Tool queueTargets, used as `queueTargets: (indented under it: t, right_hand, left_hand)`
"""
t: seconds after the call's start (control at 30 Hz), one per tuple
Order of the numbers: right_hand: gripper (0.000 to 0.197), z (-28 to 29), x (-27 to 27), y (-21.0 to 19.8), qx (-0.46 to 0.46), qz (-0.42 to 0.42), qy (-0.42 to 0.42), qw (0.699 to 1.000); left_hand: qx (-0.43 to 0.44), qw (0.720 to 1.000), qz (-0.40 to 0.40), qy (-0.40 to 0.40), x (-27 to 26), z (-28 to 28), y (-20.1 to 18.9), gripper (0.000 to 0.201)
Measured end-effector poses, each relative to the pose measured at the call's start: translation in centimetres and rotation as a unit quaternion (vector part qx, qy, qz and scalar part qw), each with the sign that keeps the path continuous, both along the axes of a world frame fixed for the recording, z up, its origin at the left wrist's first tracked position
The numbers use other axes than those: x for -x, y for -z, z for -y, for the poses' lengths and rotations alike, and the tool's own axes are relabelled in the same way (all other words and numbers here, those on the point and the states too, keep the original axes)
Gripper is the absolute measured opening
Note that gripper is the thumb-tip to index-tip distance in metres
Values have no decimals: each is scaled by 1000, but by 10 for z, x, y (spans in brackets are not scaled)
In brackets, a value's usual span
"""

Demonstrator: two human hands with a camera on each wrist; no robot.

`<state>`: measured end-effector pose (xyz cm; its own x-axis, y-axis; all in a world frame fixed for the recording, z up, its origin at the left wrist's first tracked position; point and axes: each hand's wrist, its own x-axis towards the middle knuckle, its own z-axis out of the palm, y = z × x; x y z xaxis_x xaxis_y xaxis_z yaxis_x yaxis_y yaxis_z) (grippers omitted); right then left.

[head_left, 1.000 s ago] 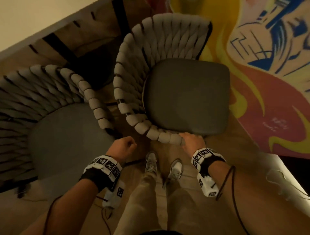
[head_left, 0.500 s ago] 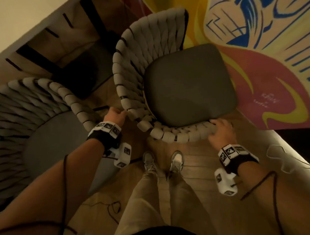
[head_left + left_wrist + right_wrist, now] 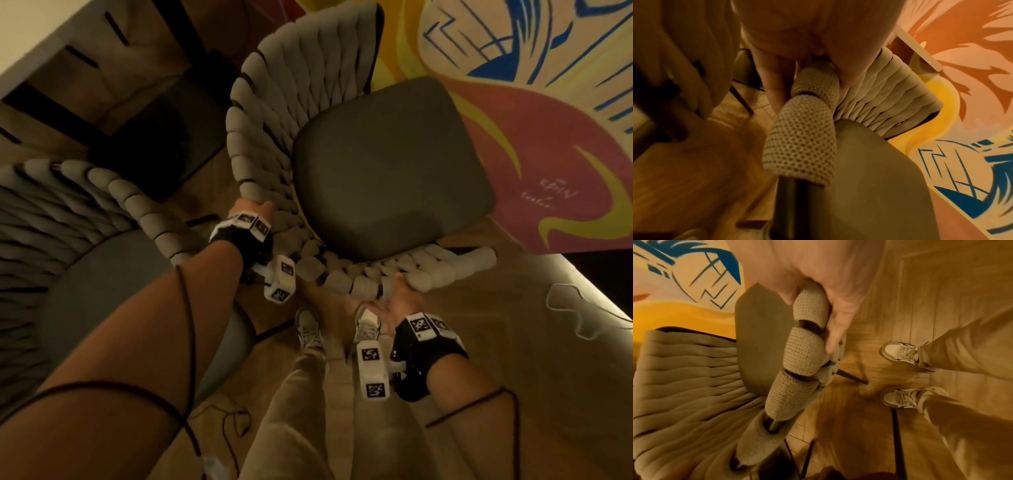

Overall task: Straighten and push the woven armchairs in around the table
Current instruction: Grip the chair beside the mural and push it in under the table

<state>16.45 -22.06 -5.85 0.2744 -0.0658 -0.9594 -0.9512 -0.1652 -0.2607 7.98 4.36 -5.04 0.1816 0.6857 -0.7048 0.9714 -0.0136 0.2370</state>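
A woven armchair (image 3: 274, 113) with a beige padded rim and a dark grey seat cushion (image 3: 387, 171) stands in front of me, turned at an angle. My left hand (image 3: 251, 209) grips its rim on the left side; in the left wrist view the fingers (image 3: 774, 81) wrap the mesh-covered rim (image 3: 803, 146). My right hand (image 3: 402, 298) grips the near rim from below, thumb and fingers (image 3: 836, 324) curled round the padded tube (image 3: 803, 352). A second woven armchair (image 3: 113, 195) sits to the left.
A white table edge (image 3: 68, 31) runs across the upper left, with dark legs beneath. A colourful painted surface (image 3: 531, 102) fills the upper right. My feet (image 3: 308, 329) stand on the wooden floor just behind the chair. Cables (image 3: 233, 425) trail on the floor.
My left hand moved from free air onto the chair's left rim and took hold. My right hand slid along the near rim and now grips from beneath. The chair has rotated in view.
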Motion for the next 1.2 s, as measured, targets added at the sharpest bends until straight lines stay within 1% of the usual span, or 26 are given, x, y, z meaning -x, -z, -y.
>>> queueTargets:
  t: [0.03,0.07,0.1,0.13,0.17,0.23,0.33,0.4,0.43,0.5,0.6,0.7,0.77,0.8,0.87,0.9,0.97,1.03,1.07,1.13,1.17,1.2]
  right_hand:
    - [58,1,-2,4,14,8,9,1000]
    - [59,1,-4,9,26,13,19,999]
    - [61,3,-5,9,37,8,25,999]
    - [62,5,-6,11,62,-1,19,998]
    - [63,8,-7,12,91,2,6,996]
    - [62,18,-15,13,137,54,-51,988]
    - [61,32,-38,14,171,136,-166,962]
    - [60,36,-59,14,165,157,-197,954]
    - [62,36,-72,14,160,162,-207,952]
    - [66,35,-95,14,150,170,-232,946]
    - [69,31,-130,11,157,166,-277,933]
    - [66,26,-165,4,165,205,-297,918]
    - [66,27,-183,-2,177,211,-302,912]
    - [66,28,-188,-7,178,214,-303,911]
    - [61,31,-191,-16,182,226,-296,910]
    - [58,33,-188,-18,184,233,-283,912]
    - [56,36,-172,-17,185,235,-240,923]
    - [57,38,-136,-12,193,192,-193,943]
    - [59,40,-112,-9,182,154,-168,957]
    - [62,38,-63,-5,128,88,-133,979]
    - [61,34,-45,-3,102,68,-119,985]
    - [59,28,-33,1,91,54,-97,990]
  left_hand:
    - [2,999,4,-38,6,6,2,57]
    - [24,995,11,-101,10,15,-2,61]
    - [34,991,17,-128,19,23,-1,65]
    - [52,984,26,-167,24,33,-3,66]
    - [65,979,30,-189,29,42,-4,66]
    - [82,965,46,-243,39,64,-5,65]
    - [86,937,58,-333,47,100,-2,66]
    - [96,919,63,-377,50,123,1,65]
    - [95,908,60,-404,49,132,5,69]
    - [109,885,53,-449,41,151,-2,77]
    - [153,867,53,-472,28,175,2,64]
    - [223,822,109,-512,11,196,1,54]
    - [264,813,138,-500,0,207,-6,41]
    - [283,817,141,-482,-4,211,-8,35]
    - [316,825,138,-448,-4,215,-9,34]
    - [325,826,142,-438,-1,213,-8,38]
    - [305,836,146,-432,14,196,-2,50]
    - [238,861,119,-434,36,164,6,79]
    - [197,875,103,-430,49,141,8,89]
    - [104,900,76,-416,62,92,9,86]
    - [64,916,55,-393,66,67,8,85]
    - [36,939,32,-340,63,45,-2,81]
